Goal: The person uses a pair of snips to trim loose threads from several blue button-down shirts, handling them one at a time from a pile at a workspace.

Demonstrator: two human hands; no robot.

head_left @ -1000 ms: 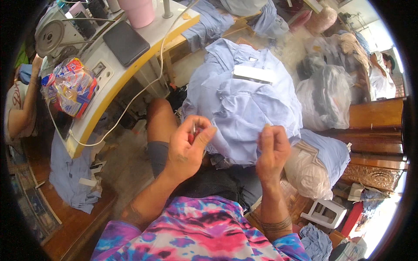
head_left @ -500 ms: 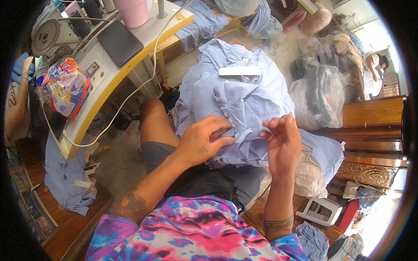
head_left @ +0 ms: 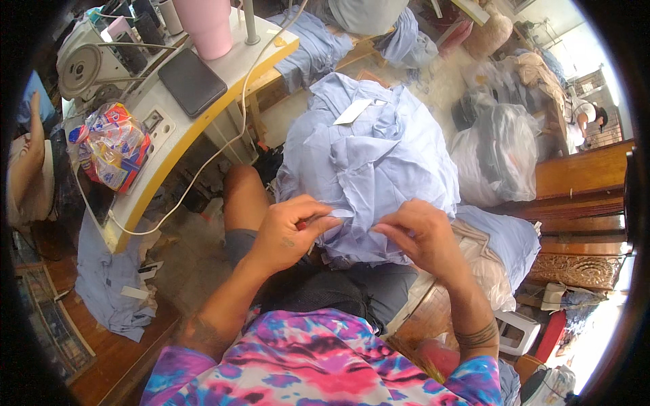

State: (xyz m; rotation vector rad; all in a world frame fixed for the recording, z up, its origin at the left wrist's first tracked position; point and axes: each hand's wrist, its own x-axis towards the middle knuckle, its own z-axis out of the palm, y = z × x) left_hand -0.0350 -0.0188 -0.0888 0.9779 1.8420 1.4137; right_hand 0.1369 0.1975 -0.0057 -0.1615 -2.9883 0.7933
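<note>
A heap of light blue shirts [head_left: 399,155] bulges up in front of my lap, with a white card [head_left: 353,111] lying on its far part. At the near side of the heap, my left hand [head_left: 288,230] pinches a small edge of shirt cloth between thumb and forefinger. Something small and red shows inside that hand, too covered to name. Close by on the right, my right hand [head_left: 423,233] is bent over the cloth, thumb and fingertips drawn together. What lies between those fingertips is too small to make out.
At the left, a yellow-edged sewing table [head_left: 223,88] carries a dark flat case [head_left: 192,82], a pink tumbler [head_left: 205,27] and a colourful plastic packet [head_left: 112,149]. A white cable [head_left: 196,177] hangs off it. Plastic-wrapped bundles [head_left: 497,152] stand right, near wooden furniture [head_left: 575,233].
My left hand has drawn left and closed on a cloth edge. My right hand has turned down toward the shirt. The cloth has shifted, and the white card now lies tilted.
</note>
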